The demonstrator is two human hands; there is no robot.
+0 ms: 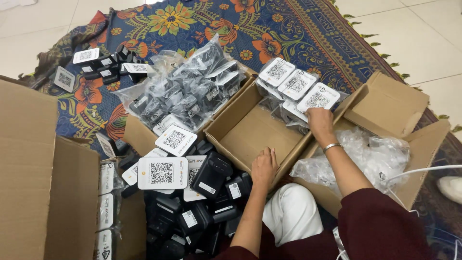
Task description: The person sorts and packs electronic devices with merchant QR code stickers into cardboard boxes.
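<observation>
1. Patterned floral rug [288,29] under open cardboard box [250,130].
2. Left hand [263,166], fingers curled, rests on the box's near wall.
3. Right hand [320,123] pinches a white code card [317,98] at the box's far corner.
4. Black devices [211,192] heaped left.

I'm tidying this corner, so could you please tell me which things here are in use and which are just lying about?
In use:
- right hand on the bagged white code cards
- left hand on the open cardboard box

Lying about:
- pile of black devices
- bag of black adapters
- box of empty plastic bags
- patterned rug
</observation>
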